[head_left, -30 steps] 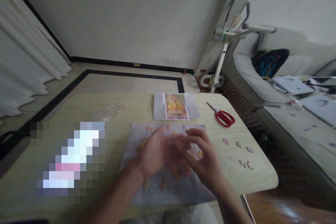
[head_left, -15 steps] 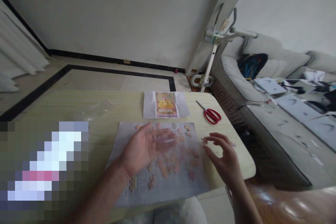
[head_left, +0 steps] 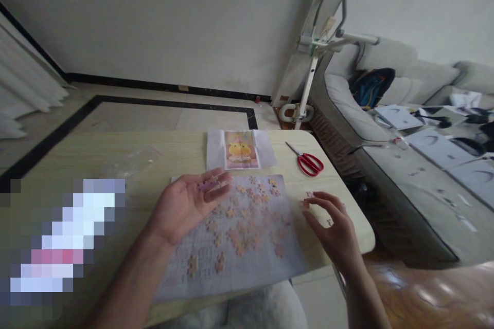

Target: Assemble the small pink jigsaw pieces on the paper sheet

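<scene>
My left hand (head_left: 185, 203) is palm up over the left part of a paper sheet (head_left: 266, 267), its fingers loosely curled with a few pinkish jigsaw pieces (head_left: 208, 184) resting on them. To the right of the sheet, my right hand (head_left: 334, 223) is closed in a pinch on a small pink jigsaw piece (head_left: 304, 204). One loose piece (head_left: 329, 222) shows through the gap behind the right thumb, and another (head_left: 309, 194) lies by the fingertips. Many orange and pink jigsaw pieces (head_left: 243, 236), some seemingly joined in clusters, lie scattered over the sheet.
Behind the sheet lies a creased paper with a printed yellow cartoon picture (head_left: 241, 150). Red-handled scissors (head_left: 310, 164) sit to its right, a clear plastic bag (head_left: 131, 162) to its left. A blurred-out patch covers the left side. A sofa (head_left: 389, 185) stands right of the table (head_left: 185, 149).
My left hand has moved left and slightly up, uncovering more pieces on the sheet. The right hand stays near the sheet's right edge, still pinching a piece. The view has shifted slightly.
</scene>
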Demonstrator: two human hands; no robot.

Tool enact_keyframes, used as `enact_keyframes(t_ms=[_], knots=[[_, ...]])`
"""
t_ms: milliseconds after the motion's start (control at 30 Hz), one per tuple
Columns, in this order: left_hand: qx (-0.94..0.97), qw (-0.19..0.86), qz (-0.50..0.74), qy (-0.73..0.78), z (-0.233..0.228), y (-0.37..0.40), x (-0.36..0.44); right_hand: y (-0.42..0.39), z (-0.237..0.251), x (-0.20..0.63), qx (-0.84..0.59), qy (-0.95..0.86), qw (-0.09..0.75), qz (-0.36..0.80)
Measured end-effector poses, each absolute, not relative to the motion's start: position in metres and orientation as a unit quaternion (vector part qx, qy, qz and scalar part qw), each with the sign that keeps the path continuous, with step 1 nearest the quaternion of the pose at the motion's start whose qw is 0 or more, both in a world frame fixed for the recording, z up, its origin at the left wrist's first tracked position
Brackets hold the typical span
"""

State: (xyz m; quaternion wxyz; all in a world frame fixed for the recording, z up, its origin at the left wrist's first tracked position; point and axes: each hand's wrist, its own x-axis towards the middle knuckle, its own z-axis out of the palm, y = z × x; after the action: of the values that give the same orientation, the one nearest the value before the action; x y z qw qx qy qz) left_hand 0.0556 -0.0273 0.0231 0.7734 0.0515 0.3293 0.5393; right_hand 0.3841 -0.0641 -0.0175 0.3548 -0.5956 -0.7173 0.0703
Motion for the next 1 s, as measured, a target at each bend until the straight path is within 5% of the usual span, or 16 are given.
enact_keyframes(t_ms=[533,1000], knots=[[0.044,0.751,0.542,0.374,0.015,-0.021,0.055,-0.092,-0.012,0.468,-0.670,-0.640,0.377,-0.002],[0.053,0.734,0.548,0.398,0.015,-0.024,0.066,-0.023,-0.027,0.473,-0.674,-0.649,0.346,0.061]])
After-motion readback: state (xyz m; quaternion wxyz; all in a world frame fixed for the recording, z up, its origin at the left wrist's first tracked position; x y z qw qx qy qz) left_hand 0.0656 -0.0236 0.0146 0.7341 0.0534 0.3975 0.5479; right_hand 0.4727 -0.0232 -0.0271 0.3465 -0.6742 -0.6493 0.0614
